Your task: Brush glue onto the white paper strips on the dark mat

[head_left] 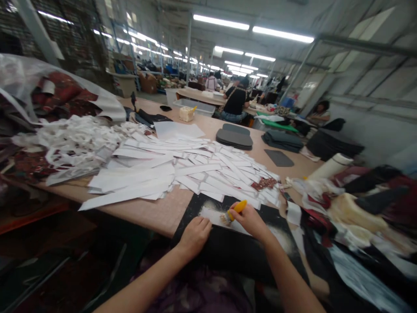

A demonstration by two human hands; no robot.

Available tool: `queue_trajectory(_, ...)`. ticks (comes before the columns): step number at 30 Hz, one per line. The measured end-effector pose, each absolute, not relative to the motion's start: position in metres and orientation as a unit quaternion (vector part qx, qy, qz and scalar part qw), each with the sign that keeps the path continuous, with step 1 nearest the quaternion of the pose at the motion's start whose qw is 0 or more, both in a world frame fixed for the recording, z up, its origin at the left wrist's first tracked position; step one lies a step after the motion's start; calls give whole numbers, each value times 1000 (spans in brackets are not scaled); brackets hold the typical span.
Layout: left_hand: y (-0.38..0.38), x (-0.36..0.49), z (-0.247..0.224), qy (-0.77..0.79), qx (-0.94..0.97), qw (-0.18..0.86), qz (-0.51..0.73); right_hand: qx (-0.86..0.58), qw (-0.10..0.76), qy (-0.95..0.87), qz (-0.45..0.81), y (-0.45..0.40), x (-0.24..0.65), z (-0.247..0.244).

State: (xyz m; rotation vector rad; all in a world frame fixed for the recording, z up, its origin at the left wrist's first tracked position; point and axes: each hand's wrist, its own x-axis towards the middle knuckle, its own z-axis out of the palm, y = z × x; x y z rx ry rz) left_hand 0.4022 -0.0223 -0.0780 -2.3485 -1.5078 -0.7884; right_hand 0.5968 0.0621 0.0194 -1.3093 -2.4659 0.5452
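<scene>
A brush with a yellow handle is held in my right hand, its bristles down on a pale strip. That strip lies across a black sheet at the table's near edge, and the sheet has whitish smears on it. My left hand rests at the strip's left part with its fingers together and curled down; whether they pinch the strip is hidden. Just beyond the black sheet spreads a wide heap of white strips, with a dark red patterned piece at its right side.
Tangled white scraps and a clear plastic bag lie at left. Farther back are a cream tub and stacked grey pads. Mixed cloth and a white roll lie at right. A person in black sits beyond.
</scene>
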Motion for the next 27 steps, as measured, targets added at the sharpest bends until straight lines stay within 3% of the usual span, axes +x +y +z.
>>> queue_trajectory(3, -21, 401, -74, -505, -807, 139, -271, -572, 131, -793, 165, 63, 671, 16)
queue_trajectory(7, -19, 403, -68, -501, -809, 161, -262, -676, 112, -728, 13, 51, 721, 20)
queue_trajectory(12, -19, 405, -67, -513, -797, 162, -275, -586, 172, -781, 129, 37, 711, 19)
queue_trajectory(15, -18, 406, -63, -523, -793, 155, -271, -654, 124, -745, 28, 38, 724, 17)
queue_trajectory(17, -15, 413, -58, -537, -789, 142, -264, -675, 135, -723, -53, 39, 731, 15)
queue_trajectory(21, 2, 447, -46, -546, -792, 91, -258, -606, 234, -760, 22, 33, 713, 1)
queue_trajectory(27, 21, 505, -46, -578, -790, 29, -204, -602, 166, -779, -57, 20, 675, -50)
